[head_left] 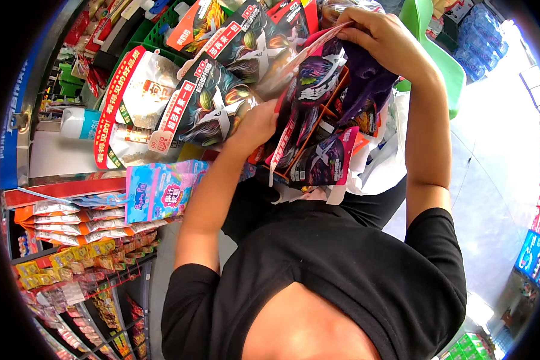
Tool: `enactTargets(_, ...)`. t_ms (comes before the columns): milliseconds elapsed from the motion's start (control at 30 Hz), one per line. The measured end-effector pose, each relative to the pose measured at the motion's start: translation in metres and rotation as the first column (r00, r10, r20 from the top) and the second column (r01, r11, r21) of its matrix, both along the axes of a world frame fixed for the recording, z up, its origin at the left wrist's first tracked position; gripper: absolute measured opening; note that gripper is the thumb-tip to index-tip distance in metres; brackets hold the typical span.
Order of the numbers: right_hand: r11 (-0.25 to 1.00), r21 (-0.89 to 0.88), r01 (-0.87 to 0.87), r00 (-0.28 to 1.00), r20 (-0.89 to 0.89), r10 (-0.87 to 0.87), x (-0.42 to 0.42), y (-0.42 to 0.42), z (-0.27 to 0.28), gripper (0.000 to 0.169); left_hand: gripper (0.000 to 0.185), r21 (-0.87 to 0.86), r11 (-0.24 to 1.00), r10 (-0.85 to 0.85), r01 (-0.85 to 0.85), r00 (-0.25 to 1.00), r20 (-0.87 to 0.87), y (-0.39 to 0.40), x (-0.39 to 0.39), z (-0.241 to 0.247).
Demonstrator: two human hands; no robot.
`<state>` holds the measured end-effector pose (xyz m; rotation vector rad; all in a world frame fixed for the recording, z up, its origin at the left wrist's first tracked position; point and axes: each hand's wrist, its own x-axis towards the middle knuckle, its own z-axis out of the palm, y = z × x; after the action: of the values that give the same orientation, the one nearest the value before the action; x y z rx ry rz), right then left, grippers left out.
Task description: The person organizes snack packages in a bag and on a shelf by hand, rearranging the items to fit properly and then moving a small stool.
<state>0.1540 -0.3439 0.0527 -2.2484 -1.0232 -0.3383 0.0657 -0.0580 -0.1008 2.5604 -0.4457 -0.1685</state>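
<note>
In the head view my right hand [373,40] pinches the upper edge of a hanging card strip of dark snack packets [321,74] between thumb and fingers. My left hand [256,126] is at the strip's left side, against a dark packet with a white mask print [216,112]; its fingertips are hidden, so its hold is unclear. Below the hands stands an orange-edged wire rack or basket [317,130] with more dark packets. A pink-edged dark packet [324,157] hangs at its near side. Dark purple cloth or plush [364,81] lies just beneath my right hand.
White-and-red bags [139,90] and a blue gummy candy bag [162,191] lie to the left, above shelves of small snack packets [72,265]. A green plastic chair [441,67] stands at upper right, near wrapped water bottles [481,42]. White plastic bags [382,166] hang beside the rack.
</note>
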Motion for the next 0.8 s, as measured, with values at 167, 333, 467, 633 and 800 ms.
enactTargets(167, 0.995, 0.061, 0.075, 0.994, 0.078, -0.08, 0.004, 0.001, 0.02, 0.019, 0.037, 0.095, 0.977, 0.181, -0.19, 0.978, 0.099, -0.018, 0.011, -0.002)
enactTargets(333, 0.989, 0.024, 0.147, 0.987, 0.069, -0.148, 0.026, -0.022, 0.009, 0.017, 0.037, -0.05, 0.998, -0.012, 0.042, 0.864, 0.504, -0.054, 0.012, 0.007)
enactTargets(467, 0.988, 0.017, 0.153, 0.98, 0.126, -0.154, 0.049, -0.029, -0.021, 0.02, 0.03, -0.21, 0.964, -0.091, 0.165, 0.942, 0.322, -0.095, 0.002, -0.01)
enactTargets(633, 0.993, -0.026, 0.116, 0.99, 0.082, -0.113, 0.056, -0.02, -0.044, 0.02, 0.045, 0.584, 0.78, -0.457, 0.227, 0.843, 0.283, -0.101, 0.038, -0.027)
enactTargets(800, 0.983, -0.008, 0.183, 0.978, 0.101, -0.181, 0.07, -0.024, -0.06, 0.018, 0.051, 0.852, 0.518, -0.437, 0.068, 0.878, 0.196, -0.091, 0.068, -0.039)
